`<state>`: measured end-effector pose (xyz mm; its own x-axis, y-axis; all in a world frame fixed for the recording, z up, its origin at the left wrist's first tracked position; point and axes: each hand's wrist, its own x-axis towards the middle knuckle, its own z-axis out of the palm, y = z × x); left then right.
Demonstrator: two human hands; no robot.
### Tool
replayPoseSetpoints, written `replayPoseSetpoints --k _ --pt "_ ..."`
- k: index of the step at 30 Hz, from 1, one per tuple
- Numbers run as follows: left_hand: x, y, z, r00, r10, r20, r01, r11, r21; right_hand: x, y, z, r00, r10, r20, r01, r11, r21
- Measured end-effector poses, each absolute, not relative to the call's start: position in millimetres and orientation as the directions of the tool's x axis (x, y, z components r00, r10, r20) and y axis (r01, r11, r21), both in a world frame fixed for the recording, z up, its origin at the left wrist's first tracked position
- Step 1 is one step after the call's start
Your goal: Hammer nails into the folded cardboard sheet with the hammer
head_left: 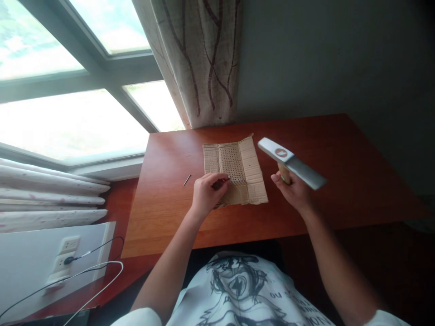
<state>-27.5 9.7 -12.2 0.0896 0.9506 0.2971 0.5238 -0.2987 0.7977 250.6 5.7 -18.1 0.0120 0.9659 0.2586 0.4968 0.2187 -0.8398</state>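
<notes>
Raised above the table, my right hand (295,190) is closed around the wooden handle of a hammer (301,170). Its long metal head, slightly blurred, carries a round brown mark. My left hand (211,189) rests at the lower left of a flattened piece of cardboard (253,170), thumb and forefinger pinched together. Whatever small thing sits between those fingertips is too small to make out. Under them lies a panel dotted with rows of holes (231,158), and several thin pale spikes show along its lower edge. Left of the cardboard lies a thin metal rod (187,179).
The reddish wooden table (306,136) stands against a wall, with a curtain (207,59) and a window (84,108) at the left. Wall sockets (64,253) with a plugged-in black cable and a white cable (117,267) are at the lower left.
</notes>
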Motion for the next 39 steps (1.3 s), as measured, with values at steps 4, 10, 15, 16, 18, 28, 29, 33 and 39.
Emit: replayPoseSetpoints --k 4,10,15,16,18,28,29,33,39 --pt "-28.2 8.9 -12.2 0.087 0.950 0.301 0.528 -0.300 0.794 254.6 0.6 10.9 -0.239 0.958 0.156 0.607 0.273 -0.747" --pt "-28.5 8.8 -12.1 0.092 0.949 0.301 0.528 -0.303 0.793 253.1 -5.1 45.8 -0.395 0.917 0.056 0.732 0.351 -0.584" --pt "-27.8 9.6 -11.5 0.090 0.948 0.305 0.541 -0.304 0.784 251.1 -7.5 64.2 -0.421 0.906 0.037 0.781 0.382 -0.494" --pt "-27.8 9.7 -11.3 0.091 0.947 0.308 0.542 -0.307 0.783 250.8 -8.1 66.7 -0.424 0.905 0.041 0.781 0.388 -0.490" --pt "-27.9 9.8 -11.1 0.096 0.946 0.309 0.547 -0.309 0.778 250.1 -9.2 69.5 -0.429 0.902 0.045 0.785 0.397 -0.476" --pt "-29.5 10.5 -11.3 0.119 0.945 0.303 0.571 -0.315 0.758 250.6 -13.1 67.8 -0.402 0.915 0.034 0.807 0.372 -0.460" --pt "-29.6 10.8 -11.6 0.123 0.945 0.303 0.570 -0.317 0.758 250.8 -13.2 66.4 -0.399 0.917 0.027 0.807 0.365 -0.464" --pt "-30.0 11.7 -12.9 0.133 0.942 0.309 0.591 -0.326 0.738 251.6 -12.0 60.6 -0.408 0.913 -0.024 0.816 0.353 -0.458" --pt "-29.7 11.9 -12.5 0.127 0.950 0.286 0.583 -0.305 0.753 251.0 -14.3 67.5 -0.401 0.915 -0.040 0.822 0.341 -0.456"
